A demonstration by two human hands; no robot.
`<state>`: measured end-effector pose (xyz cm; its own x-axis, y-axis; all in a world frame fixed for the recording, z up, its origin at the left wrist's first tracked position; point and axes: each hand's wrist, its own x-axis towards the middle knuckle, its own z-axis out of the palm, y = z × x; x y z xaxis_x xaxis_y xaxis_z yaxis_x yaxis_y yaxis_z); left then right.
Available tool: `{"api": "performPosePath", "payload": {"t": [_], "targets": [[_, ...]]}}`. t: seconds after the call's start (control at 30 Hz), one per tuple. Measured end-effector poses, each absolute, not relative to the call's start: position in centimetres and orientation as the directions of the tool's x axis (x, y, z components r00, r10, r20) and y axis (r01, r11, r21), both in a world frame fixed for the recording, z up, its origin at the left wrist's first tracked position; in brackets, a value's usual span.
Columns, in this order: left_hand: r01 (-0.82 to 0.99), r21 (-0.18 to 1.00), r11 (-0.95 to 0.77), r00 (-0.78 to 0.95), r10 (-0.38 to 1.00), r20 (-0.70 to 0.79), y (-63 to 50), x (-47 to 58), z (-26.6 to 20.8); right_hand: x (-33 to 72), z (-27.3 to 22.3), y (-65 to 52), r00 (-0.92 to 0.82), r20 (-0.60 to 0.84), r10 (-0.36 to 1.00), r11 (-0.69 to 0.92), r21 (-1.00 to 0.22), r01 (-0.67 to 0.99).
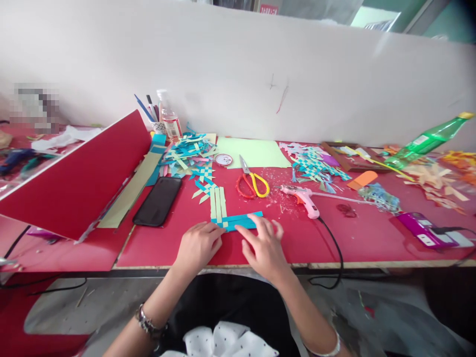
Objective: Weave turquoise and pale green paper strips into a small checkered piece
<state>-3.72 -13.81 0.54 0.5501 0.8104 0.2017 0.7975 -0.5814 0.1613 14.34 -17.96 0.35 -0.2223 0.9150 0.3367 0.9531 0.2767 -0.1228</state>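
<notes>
In the head view, pale green paper strips (217,201) run away from me and cross blue paper strips (238,220), which run sideways. They interlace in a small checkered corner near the table's front edge. My left hand (198,244) holds that corner down, its fingers closed together at the weave. With fingers spread, my right hand (265,243) rests its fingertips on the right part of the blue strips. Beyond the strips lie scissors (254,184) with one red and one yellow handle. A pink glue gun (303,198) lies to their right.
At left are a black phone (157,201) and a leaning red board (92,173). Woven pieces and cut strips (189,153) lie behind, near a clear bottle (171,121) and pale green sheet (253,151). A green bottle (427,141) leans at right, beyond a purple power strip (426,230).
</notes>
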Motion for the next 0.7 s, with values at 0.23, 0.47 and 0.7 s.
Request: {"api": "performPosePath", "payload": {"t": [0.23,0.47,0.7], "targets": [[0.796,0.145,-0.588,0.555,0.804,0.216,-13.9,-3.6,0.6,13.5,0.4,-17.9,-0.255,0.265,0.93,0.299,-0.14,0.944],[0.79,0.166,-0.59,0.551,0.802,0.23,-13.8,-3.6,0.5,14.4,0.1,-17.9,-0.222,0.281,0.934,0.264,-0.118,0.957],[0.799,0.151,-0.582,0.547,0.808,0.218,-13.7,-3.5,0.5,15.7,-0.1,-18.3,-0.161,0.313,0.936,0.202,-0.106,0.974]]}}
